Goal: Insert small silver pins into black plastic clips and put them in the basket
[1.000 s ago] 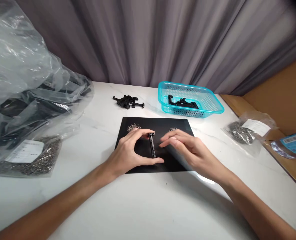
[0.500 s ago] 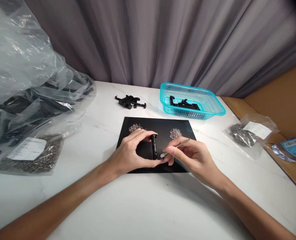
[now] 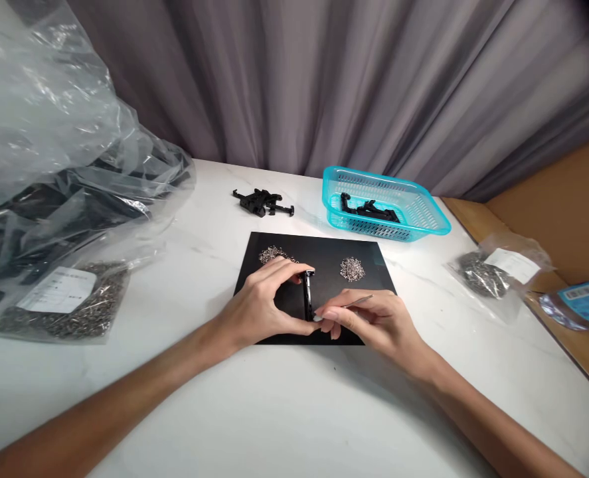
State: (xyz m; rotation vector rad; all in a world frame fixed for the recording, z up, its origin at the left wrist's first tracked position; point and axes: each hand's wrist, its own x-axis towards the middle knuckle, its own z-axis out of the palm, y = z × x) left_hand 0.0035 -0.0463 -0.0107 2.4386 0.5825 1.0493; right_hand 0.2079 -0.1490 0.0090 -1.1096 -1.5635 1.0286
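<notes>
My left hand (image 3: 261, 302) grips a narrow black plastic part (image 3: 307, 295) by its two ends, thumb at the near end and fingers at the far one. In my right hand (image 3: 374, 318) is a thin metal tool (image 3: 358, 301) with a pale tip, probably tweezers, pinched between thumb and fingers. Its tip meets the near end of the black part; any small piece there is too small to make out. Both hands are over a black mat (image 3: 319, 249). Small metal pieces lie on it in a left pile (image 3: 273, 253), partly behind my left hand, and a right pile (image 3: 352, 269).
Several black plastic parts (image 3: 261, 202) lie behind the mat. A turquoise basket (image 3: 436, 222) holds more black parts (image 3: 371, 211). Bags of metal pieces lie left (image 3: 95, 299) and right (image 3: 483, 273). A large clear plastic bag (image 3: 40, 133) fills the far left; a blue packet (image 3: 580, 302) sits far right.
My right hand has moved slightly left and down, bringing the tool's tip against the near end of the black part. The left hand keeps its hold.
</notes>
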